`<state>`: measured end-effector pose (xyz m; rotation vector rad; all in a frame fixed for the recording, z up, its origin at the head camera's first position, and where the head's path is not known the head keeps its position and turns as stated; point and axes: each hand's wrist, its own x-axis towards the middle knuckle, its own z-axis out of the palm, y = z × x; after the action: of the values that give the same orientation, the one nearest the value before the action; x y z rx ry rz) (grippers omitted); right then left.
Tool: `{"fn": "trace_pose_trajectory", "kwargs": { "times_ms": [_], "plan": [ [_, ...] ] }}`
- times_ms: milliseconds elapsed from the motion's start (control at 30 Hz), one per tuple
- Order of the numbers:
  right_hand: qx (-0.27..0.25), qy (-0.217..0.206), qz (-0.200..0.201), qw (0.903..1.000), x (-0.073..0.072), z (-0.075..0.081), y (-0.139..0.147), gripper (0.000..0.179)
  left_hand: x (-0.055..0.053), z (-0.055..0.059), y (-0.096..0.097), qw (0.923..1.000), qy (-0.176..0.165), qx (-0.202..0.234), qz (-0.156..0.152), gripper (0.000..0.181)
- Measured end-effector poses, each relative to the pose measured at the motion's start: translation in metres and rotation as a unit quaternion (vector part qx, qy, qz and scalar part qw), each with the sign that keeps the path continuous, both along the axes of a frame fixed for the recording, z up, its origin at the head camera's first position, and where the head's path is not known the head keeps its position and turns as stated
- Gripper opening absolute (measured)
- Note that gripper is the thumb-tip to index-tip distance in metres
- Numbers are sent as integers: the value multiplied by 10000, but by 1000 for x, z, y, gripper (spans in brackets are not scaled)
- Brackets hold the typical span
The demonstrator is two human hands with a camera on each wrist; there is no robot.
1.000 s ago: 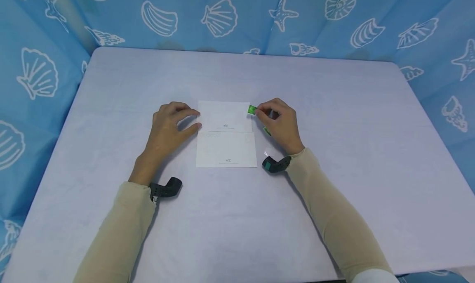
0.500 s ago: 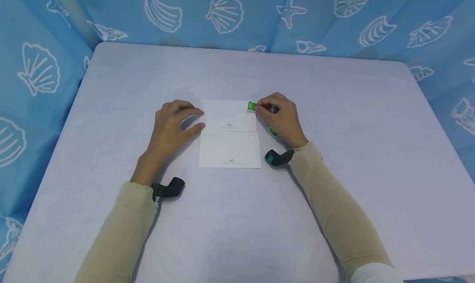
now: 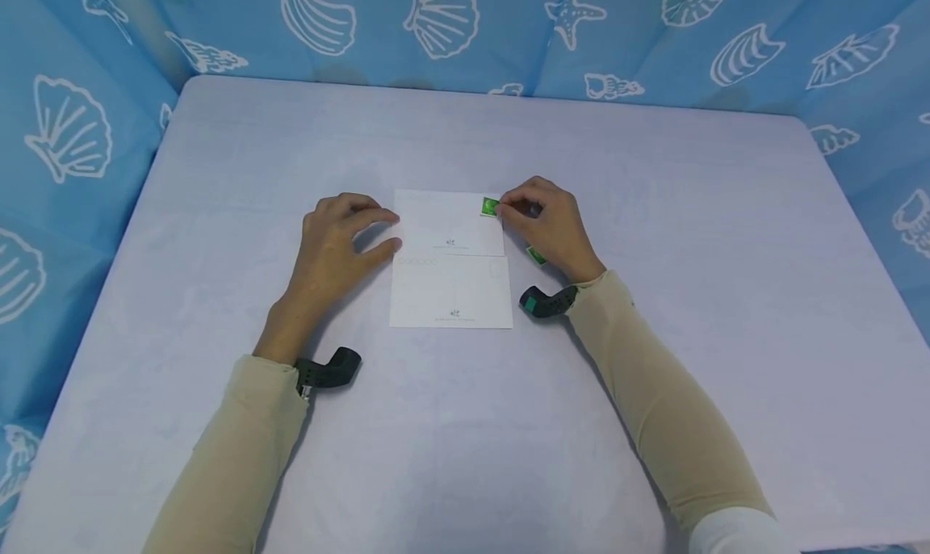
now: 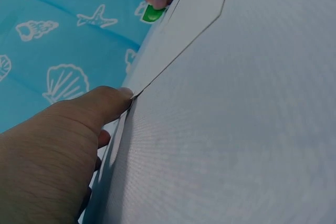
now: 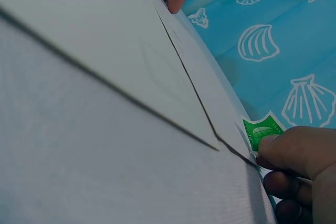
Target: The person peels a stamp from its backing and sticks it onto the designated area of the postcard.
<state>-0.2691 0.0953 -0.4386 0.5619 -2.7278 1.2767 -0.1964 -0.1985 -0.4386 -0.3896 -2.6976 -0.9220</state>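
Two white postcards lie one above the other on the table, the upper postcard (image 3: 436,217) meeting the lower postcard (image 3: 450,290). My right hand (image 3: 550,224) pinches a small green stamp (image 3: 489,207) by its right side, at the upper postcard's top right corner. In the right wrist view the stamp (image 5: 260,132) looks curved and has a notched edge. My left hand (image 3: 323,243) touches the upper postcard's left edge with thumb and forefinger spread apart. Another green stamp (image 3: 536,255) lies on the table, partly under my right hand.
A white cloth covers the table (image 3: 450,433). Behind it and along its sides hangs a blue curtain (image 3: 501,29) with white shell drawings. Each wrist wears a black camera mount, such as the left mount (image 3: 330,368).
The stamp in my right hand has moved slightly left and up, farther over the postcard's corner. My left hand keeps its place at the postcard's left edge. The head view has shifted slightly.
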Motion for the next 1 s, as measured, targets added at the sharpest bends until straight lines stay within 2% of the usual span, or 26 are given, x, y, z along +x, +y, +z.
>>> {"fn": "trace_pose_trajectory", "kwargs": {
  "times_ms": [467,733,1000],
  "plan": [
    [22,-538,281,9982,-13,1,7,21,-1,0,0,9999,-92,-43,58,28],
    [138,-139,448,9988,-14,-1,7,16,-1,2,0,10000,-61,2,48,28],
    [444,-86,401,9982,-11,1,6,19,0,2,1,9998,-188,-6,67,28]
  ]
}}
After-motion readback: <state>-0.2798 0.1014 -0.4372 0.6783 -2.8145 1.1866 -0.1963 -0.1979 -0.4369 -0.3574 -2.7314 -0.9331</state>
